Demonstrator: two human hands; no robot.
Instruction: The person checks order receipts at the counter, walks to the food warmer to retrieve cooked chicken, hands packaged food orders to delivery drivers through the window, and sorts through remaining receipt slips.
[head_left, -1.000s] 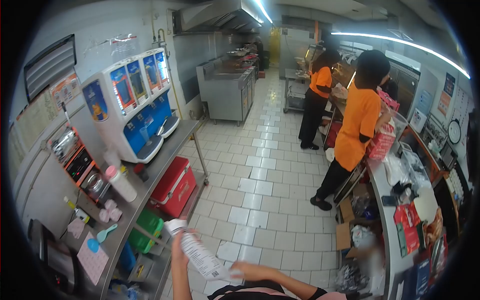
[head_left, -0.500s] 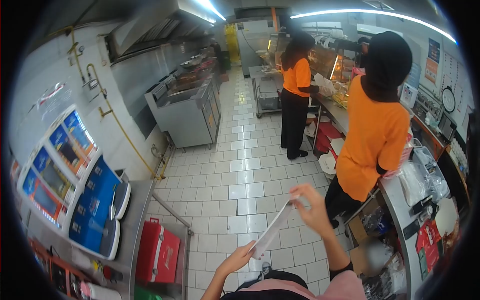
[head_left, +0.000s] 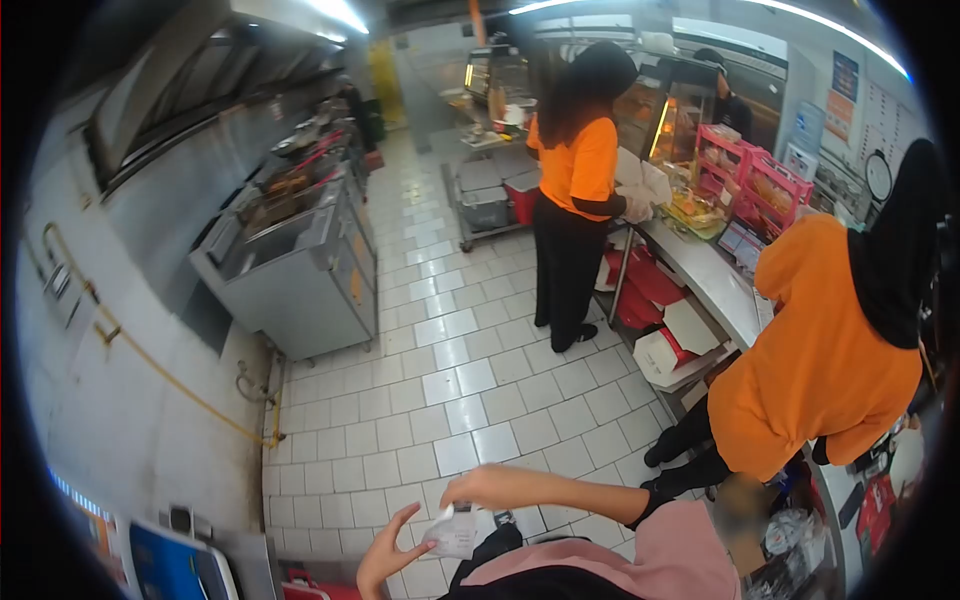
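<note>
A white paper slip with rows of print, looking like a receipt [head_left: 455, 537], is in front of my body, low in the view. My right hand [head_left: 492, 488] reaches across from the right, its bent fingers pinching the slip's upper edge. On the left, my left hand [head_left: 388, 555] has its thumb and forefinger spread apart, the thumb tip right at the slip's left edge. The slip looks shorter than a full strip, and its lower part overlaps my dark clothing.
A person in an orange top [head_left: 815, 350] stands close on the right by a metal counter [head_left: 705, 285]. Another person in orange [head_left: 580, 170] works farther along it. A fryer unit [head_left: 300, 270] stands left, beyond the tiled floor [head_left: 400, 420]. A blue-and-white bin [head_left: 175, 565] is lower left.
The long strip stretched between my hands now appears short and lower. My left hand has spread its fingers; my right has come down and left. The view has turned right, and the near person leans forward.
</note>
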